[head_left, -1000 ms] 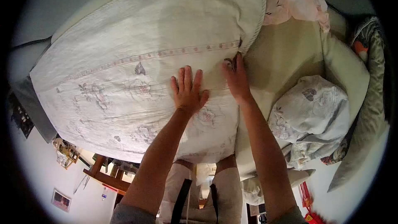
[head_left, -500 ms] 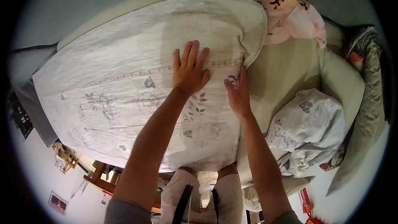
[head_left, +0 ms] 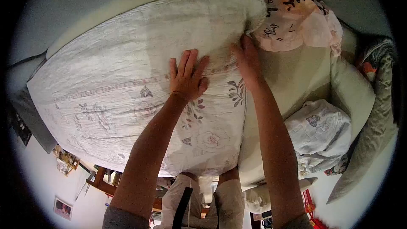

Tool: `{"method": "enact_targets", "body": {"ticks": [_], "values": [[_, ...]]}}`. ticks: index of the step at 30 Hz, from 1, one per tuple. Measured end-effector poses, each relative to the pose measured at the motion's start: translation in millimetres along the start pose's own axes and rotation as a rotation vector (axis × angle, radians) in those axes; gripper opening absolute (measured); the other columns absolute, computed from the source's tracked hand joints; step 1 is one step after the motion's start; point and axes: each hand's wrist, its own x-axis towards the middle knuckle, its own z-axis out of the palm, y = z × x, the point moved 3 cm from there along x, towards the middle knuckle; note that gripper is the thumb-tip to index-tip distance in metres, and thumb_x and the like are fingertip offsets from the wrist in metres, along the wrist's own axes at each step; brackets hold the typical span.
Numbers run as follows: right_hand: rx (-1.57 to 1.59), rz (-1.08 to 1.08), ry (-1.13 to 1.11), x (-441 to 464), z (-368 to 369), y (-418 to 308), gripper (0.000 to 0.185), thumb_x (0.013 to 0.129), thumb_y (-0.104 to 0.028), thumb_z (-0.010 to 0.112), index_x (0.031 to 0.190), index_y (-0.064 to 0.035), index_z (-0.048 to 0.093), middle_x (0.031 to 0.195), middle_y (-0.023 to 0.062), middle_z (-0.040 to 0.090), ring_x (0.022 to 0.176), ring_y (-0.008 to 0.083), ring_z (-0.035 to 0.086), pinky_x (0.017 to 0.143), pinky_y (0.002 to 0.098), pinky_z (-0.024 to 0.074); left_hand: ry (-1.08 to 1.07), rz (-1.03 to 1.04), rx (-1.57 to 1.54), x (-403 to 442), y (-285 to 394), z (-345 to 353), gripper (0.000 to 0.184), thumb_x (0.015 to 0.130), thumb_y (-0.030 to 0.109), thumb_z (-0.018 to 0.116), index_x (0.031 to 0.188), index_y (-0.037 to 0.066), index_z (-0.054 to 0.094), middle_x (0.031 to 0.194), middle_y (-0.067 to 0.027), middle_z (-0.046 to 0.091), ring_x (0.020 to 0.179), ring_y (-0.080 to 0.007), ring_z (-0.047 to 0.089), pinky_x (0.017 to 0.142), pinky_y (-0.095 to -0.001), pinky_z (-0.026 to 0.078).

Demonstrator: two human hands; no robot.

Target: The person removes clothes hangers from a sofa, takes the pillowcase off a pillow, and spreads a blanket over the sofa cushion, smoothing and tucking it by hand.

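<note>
A white quilted cover (head_left: 114,51) with grey floral prints and a corded edge is spread over a pale green cushioned surface (head_left: 292,78). My left hand (head_left: 188,78) lies flat on its middle, fingers spread, beside a band of small printed motifs. Over the cover's right edge, just below the rounded corner, is my right hand (head_left: 249,63), slightly blurred. Its fingers stretch away from me, apart from the thumb, with nothing visible in the grasp. The edge near these fingertips is folded and wrinkled.
A peach cloth (head_left: 296,25) with black lettering lies beyond the corner. To the right sit a bundled white printed cloth (head_left: 322,129) and a long grey-green cushion (head_left: 369,131). Wooden furniture (head_left: 101,182) stands behind me at lower left.
My right hand has moved up along the cover's edge toward the corner. The corner's fold has shifted and flattened, showing more leaf print. My left hand has slid slightly left, still flat.
</note>
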Motion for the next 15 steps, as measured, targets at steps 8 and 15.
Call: {"method": "enact_targets", "body": {"ticks": [8, 15], "values": [[0.128, -0.196, 0.173, 11, 11, 3, 0.064, 0.085, -0.031, 0.061, 0.132, 0.0047, 0.036, 0.130, 0.0264, 0.044, 0.120, 0.0381, 0.044, 0.102, 0.0409, 0.0337, 0.049, -0.003, -0.005, 1, 2, -2, 0.060, 0.080, 0.035, 0.047, 0.137, 0.019, 0.041, 0.151, -0.0140, 0.018, 0.140, -0.0332, 0.015, 0.110, -0.0590, 0.005], [0.001, -0.138, 0.103, 4, 2, -36, 0.078, 0.084, -0.039, 0.059, 0.141, 0.0020, 0.025, 0.140, 0.0244, 0.035, 0.127, 0.0361, 0.038, 0.106, 0.0399, 0.0297, 0.045, -0.007, -0.013, 5, 3, -3, 0.061, 0.081, 0.034, 0.046, 0.139, 0.019, 0.037, 0.151, -0.0136, 0.018, 0.140, -0.0335, 0.016, 0.110, -0.0598, 0.006]]}}
